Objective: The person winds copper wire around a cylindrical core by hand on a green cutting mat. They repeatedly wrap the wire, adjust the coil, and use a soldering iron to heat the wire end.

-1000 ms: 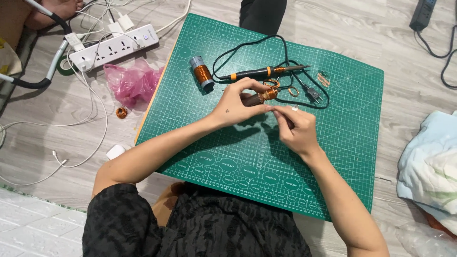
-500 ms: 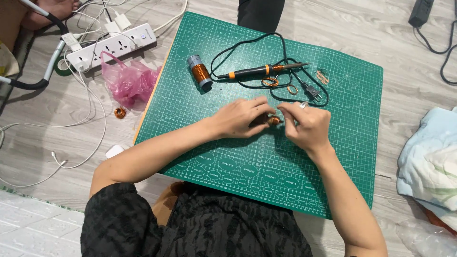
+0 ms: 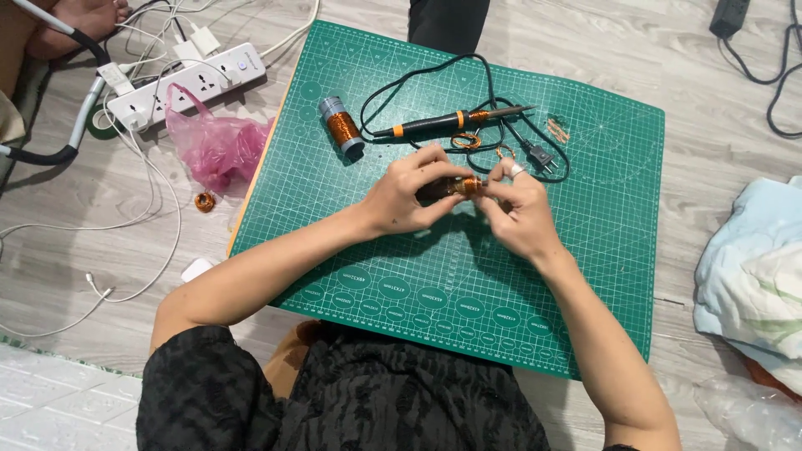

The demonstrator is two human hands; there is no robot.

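My left hand and my right hand meet over the middle of a green cutting mat. Between their fingertips they pinch a small dark rod wound with copper wire. Just beyond my hands lies a black and orange soldering iron with its black cord looped around it. A spool of copper wire lies on its side at the mat's far left. Small copper wire coils rest near the iron.
A pink plastic bag and a white power strip with cables lie left of the mat on the wood floor. A small copper coil lies on the floor. A pale cloth is at the right. Someone's dark trouser leg is beyond the mat.
My two hands have closed together around the wire-wound rod; my right hand moved up to meet the left, and my fingers shifted on it.
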